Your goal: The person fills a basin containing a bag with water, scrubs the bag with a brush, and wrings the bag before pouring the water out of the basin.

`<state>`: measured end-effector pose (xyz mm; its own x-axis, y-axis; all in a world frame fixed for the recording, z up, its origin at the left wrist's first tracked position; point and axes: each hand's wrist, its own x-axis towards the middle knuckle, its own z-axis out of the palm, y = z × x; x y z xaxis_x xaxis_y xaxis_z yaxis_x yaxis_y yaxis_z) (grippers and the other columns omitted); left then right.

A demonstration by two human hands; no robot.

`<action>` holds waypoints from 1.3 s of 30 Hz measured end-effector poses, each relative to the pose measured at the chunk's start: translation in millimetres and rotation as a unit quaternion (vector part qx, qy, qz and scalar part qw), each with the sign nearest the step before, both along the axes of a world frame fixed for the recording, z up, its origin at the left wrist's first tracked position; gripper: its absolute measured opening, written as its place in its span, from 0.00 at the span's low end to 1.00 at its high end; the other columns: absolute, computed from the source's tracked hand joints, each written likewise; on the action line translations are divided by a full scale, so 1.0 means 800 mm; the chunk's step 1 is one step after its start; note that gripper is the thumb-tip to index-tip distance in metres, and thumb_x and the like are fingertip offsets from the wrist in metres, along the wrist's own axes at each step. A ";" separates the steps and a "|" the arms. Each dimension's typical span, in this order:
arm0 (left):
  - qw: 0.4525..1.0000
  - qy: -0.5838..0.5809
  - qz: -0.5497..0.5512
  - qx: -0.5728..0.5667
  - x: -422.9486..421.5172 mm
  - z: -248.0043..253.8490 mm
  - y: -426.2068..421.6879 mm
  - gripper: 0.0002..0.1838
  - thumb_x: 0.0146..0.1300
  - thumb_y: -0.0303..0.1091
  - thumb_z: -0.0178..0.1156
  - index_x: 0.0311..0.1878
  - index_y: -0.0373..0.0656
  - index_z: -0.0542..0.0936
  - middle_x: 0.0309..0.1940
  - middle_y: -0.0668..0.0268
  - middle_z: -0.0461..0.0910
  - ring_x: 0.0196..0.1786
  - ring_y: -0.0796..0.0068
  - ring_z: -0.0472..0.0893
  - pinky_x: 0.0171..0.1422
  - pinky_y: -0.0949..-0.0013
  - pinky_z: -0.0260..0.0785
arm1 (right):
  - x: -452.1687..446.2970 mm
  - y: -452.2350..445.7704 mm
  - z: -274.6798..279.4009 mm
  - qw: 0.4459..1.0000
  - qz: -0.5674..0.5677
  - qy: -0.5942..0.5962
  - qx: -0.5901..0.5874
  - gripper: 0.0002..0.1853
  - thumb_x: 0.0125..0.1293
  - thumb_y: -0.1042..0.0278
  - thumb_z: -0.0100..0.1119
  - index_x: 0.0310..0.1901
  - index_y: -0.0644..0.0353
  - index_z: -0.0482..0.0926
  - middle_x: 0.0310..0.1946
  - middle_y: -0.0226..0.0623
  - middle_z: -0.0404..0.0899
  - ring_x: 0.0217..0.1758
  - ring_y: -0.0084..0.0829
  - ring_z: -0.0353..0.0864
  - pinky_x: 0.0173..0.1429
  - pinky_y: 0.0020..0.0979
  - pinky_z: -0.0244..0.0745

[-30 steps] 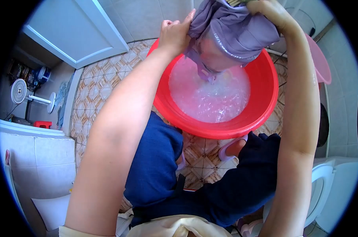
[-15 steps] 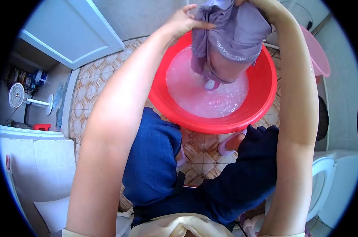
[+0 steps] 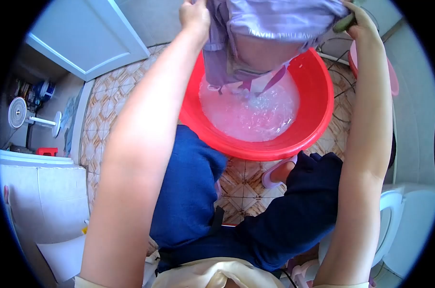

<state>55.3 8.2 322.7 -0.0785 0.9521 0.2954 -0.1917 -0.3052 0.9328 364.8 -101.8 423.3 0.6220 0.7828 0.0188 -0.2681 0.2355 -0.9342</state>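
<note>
A wet purple backpack [image 3: 275, 24] with white lettering, a front pocket panel and dangling straps hangs spread out above a red basin [image 3: 318, 105]. Its lower end is over the cloudy, sudsy water [image 3: 256, 115]. My left hand [image 3: 196, 18] is closed at the bag's upper left edge, fingers partly cut off by the top of the view. At the upper right corner of the bag, my right hand [image 3: 363, 21] is closed on the fabric. A small dark green piece [image 3: 344, 23] shows beside that hand; I cannot make out what it is.
The basin stands on patterned floor tiles [image 3: 104, 105] just beyond my knees. A pink basin [image 3: 390, 72] is at the right, with cables [image 3: 339, 86] nearby. A toilet [image 3: 395, 216] stands at lower right. Left are an open door [image 3: 88, 38] and a white fan [image 3: 18, 113].
Both hands have moved apart and up, stretching the backpack wider. The bag has risen, showing its straps and more of the water. The green piece has come into view.
</note>
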 end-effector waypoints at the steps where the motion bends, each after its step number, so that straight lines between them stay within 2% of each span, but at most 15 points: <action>1: 0.999 -0.032 -0.005 0.002 -0.001 0.010 -0.008 0.15 0.66 0.37 0.51 0.46 0.35 0.74 0.40 0.59 0.78 0.42 0.69 0.75 0.49 0.66 0.66 | 0.008 0.006 0.000 1.000 -0.003 0.000 0.000 0.10 0.57 0.79 0.53 0.41 0.66 0.73 0.33 0.44 0.78 0.35 0.36 0.80 0.40 0.37 0.77; 7: 0.997 -0.026 0.001 0.073 0.007 0.028 -0.033 0.17 0.67 0.39 0.50 0.50 0.35 0.73 0.42 0.60 0.78 0.45 0.70 0.75 0.53 0.68 0.65 | 0.021 0.019 0.010 0.979 -0.060 0.101 0.166 0.11 0.58 0.77 0.54 0.44 0.66 0.70 0.37 0.43 0.76 0.38 0.39 0.77 0.45 0.41 0.76; 14: 0.995 0.031 -0.065 0.071 -0.002 0.018 -0.022 0.19 0.68 0.40 0.48 0.53 0.35 0.73 0.47 0.60 0.77 0.49 0.71 0.74 0.55 0.68 0.65 | -0.014 0.023 0.018 0.978 -0.080 0.122 0.151 0.12 0.58 0.75 0.55 0.45 0.62 0.71 0.39 0.42 0.75 0.42 0.41 0.77 0.48 0.44 0.74; 16: 0.972 -0.022 -0.232 -0.030 -0.001 0.024 -0.037 0.19 0.67 0.40 0.51 0.53 0.36 0.74 0.47 0.60 0.78 0.50 0.70 0.75 0.55 0.68 0.66 | 0.000 0.036 0.012 0.979 -0.063 0.118 0.153 0.13 0.57 0.75 0.55 0.45 0.63 0.71 0.40 0.43 0.76 0.43 0.42 0.77 0.49 0.45 0.74; 17: 0.972 -0.022 -0.234 -0.030 -0.008 0.030 -0.044 0.19 0.67 0.40 0.51 0.53 0.36 0.74 0.47 0.60 0.78 0.50 0.70 0.75 0.55 0.68 0.66 | 0.090 0.079 -0.009 0.969 0.037 0.177 0.166 0.13 0.57 0.75 0.55 0.45 0.64 0.71 0.40 0.44 0.76 0.43 0.42 0.77 0.50 0.46 0.74; 19: 0.851 0.015 -0.505 -0.144 -0.026 0.044 -0.053 0.34 0.58 0.42 0.65 0.64 0.39 0.64 0.55 0.62 0.74 0.57 0.71 0.73 0.64 0.65 0.62 | 0.264 0.163 -0.050 0.919 0.226 0.287 0.147 0.14 0.57 0.75 0.55 0.45 0.64 0.71 0.41 0.45 0.76 0.44 0.43 0.77 0.51 0.47 0.73; 21: 0.854 0.089 -0.496 -0.129 -0.020 0.038 -0.058 0.42 0.54 0.46 0.68 0.67 0.39 0.60 0.60 0.60 0.69 0.63 0.68 0.67 0.69 0.65 0.56 | 0.263 0.161 -0.051 0.924 0.219 0.282 0.139 0.13 0.57 0.74 0.55 0.45 0.64 0.71 0.41 0.45 0.76 0.45 0.43 0.76 0.51 0.47 0.73; 22: 0.845 0.260 -0.467 -0.003 -0.012 0.049 -0.083 0.41 0.53 0.46 0.68 0.66 0.38 0.62 0.59 0.60 0.71 0.62 0.68 0.69 0.68 0.66 0.57 | 0.259 0.157 -0.051 0.928 0.213 0.278 0.131 0.13 0.57 0.74 0.55 0.45 0.64 0.71 0.42 0.46 0.76 0.45 0.43 0.76 0.52 0.48 0.72; 23: 0.798 0.419 -0.416 0.122 -0.007 0.055 -0.097 0.40 0.53 0.46 0.68 0.65 0.38 0.64 0.57 0.61 0.72 0.60 0.69 0.70 0.67 0.67 0.58 | 0.180 0.124 -0.035 0.952 0.118 0.239 0.148 0.13 0.57 0.74 0.55 0.45 0.64 0.71 0.42 0.46 0.75 0.45 0.44 0.76 0.52 0.48 0.72; 25: 0.763 0.511 -0.380 0.110 0.003 0.040 -0.071 0.37 0.52 0.46 0.69 0.63 0.37 0.68 0.54 0.61 0.75 0.57 0.71 0.72 0.65 0.69 0.60 | 0.002 0.047 0.002 0.977 -0.087 0.138 0.141 0.13 0.57 0.73 0.55 0.44 0.64 0.71 0.42 0.46 0.75 0.45 0.44 0.75 0.52 0.48 0.72; 28: 0.887 0.351 -0.299 -0.017 0.006 0.040 -0.067 0.29 0.59 0.45 0.63 0.59 0.37 0.70 0.53 0.60 0.76 0.56 0.72 0.74 0.62 0.69 0.65 | 0.000 0.049 0.004 0.976 -0.079 0.115 0.166 0.13 0.57 0.74 0.54 0.45 0.65 0.71 0.41 0.45 0.74 0.45 0.44 0.75 0.51 0.48 0.72; 29: 0.887 0.351 -0.298 -0.017 0.008 0.044 -0.072 0.29 0.59 0.45 0.63 0.59 0.37 0.70 0.53 0.60 0.76 0.56 0.72 0.74 0.62 0.69 0.65 | 0.088 0.090 -0.009 0.970 0.024 0.174 0.166 0.13 0.57 0.74 0.53 0.45 0.65 0.70 0.41 0.45 0.74 0.45 0.43 0.75 0.50 0.48 0.72; 31: 0.958 0.120 -0.239 -0.104 0.012 0.047 -0.078 0.19 0.66 0.42 0.54 0.53 0.37 0.75 0.46 0.60 0.79 0.49 0.69 0.77 0.55 0.66 0.67 | 0.253 0.166 -0.032 0.927 0.219 0.280 0.121 0.13 0.57 0.75 0.53 0.46 0.65 0.69 0.41 0.46 0.73 0.44 0.43 0.75 0.49 0.48 0.72; 34: 0.956 -0.010 -0.270 -0.113 0.016 0.028 -0.058 0.21 0.64 0.46 0.57 0.51 0.39 0.76 0.44 0.59 0.80 0.47 0.66 0.78 0.54 0.63 0.68 | -0.022 0.028 0.018 0.990 -0.051 0.101 0.089 0.15 0.58 0.76 0.51 0.47 0.66 0.68 0.42 0.47 0.73 0.44 0.43 0.75 0.48 0.49 0.73; 39: 0.966 -0.061 -0.199 -0.152 0.014 0.029 -0.057 0.23 0.62 0.49 0.58 0.50 0.38 0.75 0.46 0.55 0.79 0.49 0.62 0.77 0.56 0.61 0.67 | -0.014 0.042 0.002 0.990 0.007 0.097 0.101 0.13 0.58 0.78 0.49 0.46 0.67 0.66 0.39 0.46 0.72 0.42 0.42 0.75 0.46 0.48 0.75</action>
